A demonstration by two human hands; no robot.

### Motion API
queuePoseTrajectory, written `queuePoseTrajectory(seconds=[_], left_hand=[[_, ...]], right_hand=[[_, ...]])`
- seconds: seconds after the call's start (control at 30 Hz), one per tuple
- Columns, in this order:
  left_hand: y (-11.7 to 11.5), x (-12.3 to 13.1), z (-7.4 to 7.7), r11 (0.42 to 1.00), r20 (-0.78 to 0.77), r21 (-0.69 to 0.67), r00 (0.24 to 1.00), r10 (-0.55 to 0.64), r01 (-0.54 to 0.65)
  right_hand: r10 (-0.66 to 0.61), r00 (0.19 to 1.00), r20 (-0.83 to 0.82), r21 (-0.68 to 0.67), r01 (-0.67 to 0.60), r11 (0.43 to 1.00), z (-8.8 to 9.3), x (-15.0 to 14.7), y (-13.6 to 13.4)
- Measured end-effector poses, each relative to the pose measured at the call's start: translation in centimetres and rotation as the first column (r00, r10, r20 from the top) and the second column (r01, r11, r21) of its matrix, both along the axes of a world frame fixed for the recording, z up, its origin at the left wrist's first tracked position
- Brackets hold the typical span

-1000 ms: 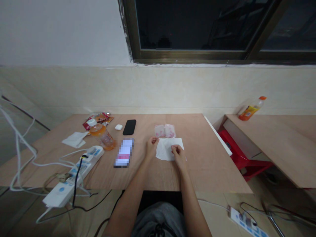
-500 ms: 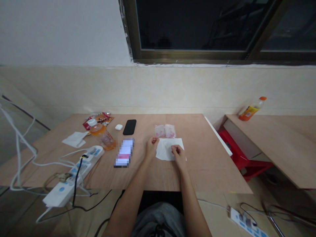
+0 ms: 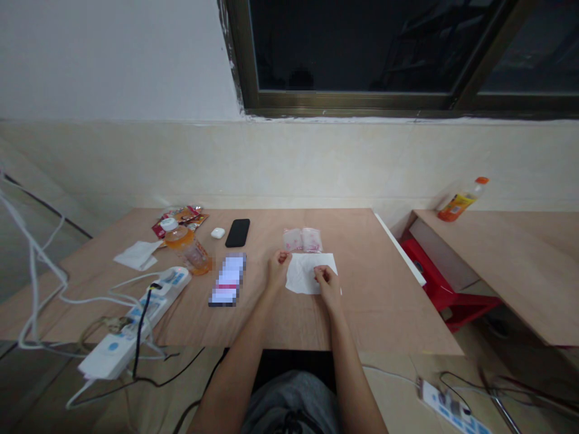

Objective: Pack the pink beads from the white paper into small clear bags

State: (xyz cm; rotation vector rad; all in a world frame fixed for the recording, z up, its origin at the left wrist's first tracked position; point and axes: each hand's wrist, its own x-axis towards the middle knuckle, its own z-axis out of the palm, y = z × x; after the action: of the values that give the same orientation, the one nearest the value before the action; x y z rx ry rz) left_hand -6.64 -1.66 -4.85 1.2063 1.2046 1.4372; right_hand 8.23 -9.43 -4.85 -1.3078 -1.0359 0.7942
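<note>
Head view: pink packets (image 3: pixel 303 240) beyond the tissue (image 3: pixel 311 274), pixelated item (image 3: pixel 228 280) leftward.

I count 1 left hand (image 3: pixel 279 266), 1 right hand (image 3: pixel 327 286), 2 white paper tissues (image 3: pixel 303 277), 2 pink-printed packets (image 3: pixel 301 240), 2 drink bottles (image 3: pixel 180 241), 2 power strips (image 3: pixel 136 319), 1 black phone (image 3: pixel 237 232), 1 earbud case (image 3: pixel 218 232), 1 pixelated item (image 3: pixel 228 280).

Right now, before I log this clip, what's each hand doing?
Left hand: closed in a pinch beside the white tissue; whether it holds anything cannot be told.
Right hand: closed, pinching the white tissue.
</note>
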Motion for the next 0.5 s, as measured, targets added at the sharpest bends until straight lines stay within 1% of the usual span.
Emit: queuePoseTrajectory(seconds=[0.27, 0.5], left_hand=[[-0.23, 0.03, 0.09, 1.0, -0.015, 0.015, 1.0, -0.007, 0.007], [-0.19, -0.11, 0.12, 1.0, -0.09, 0.019, 0.996, 0.013, -0.011]], right_hand=[[-0.002, 1.0, 0.008, -0.005, 0.002, 1.0, -0.08, 0.02, -0.05], [-0.012, 1.0, 0.006, 0.003, 0.012, 1.0, -0.26, 0.05, 0.04]])
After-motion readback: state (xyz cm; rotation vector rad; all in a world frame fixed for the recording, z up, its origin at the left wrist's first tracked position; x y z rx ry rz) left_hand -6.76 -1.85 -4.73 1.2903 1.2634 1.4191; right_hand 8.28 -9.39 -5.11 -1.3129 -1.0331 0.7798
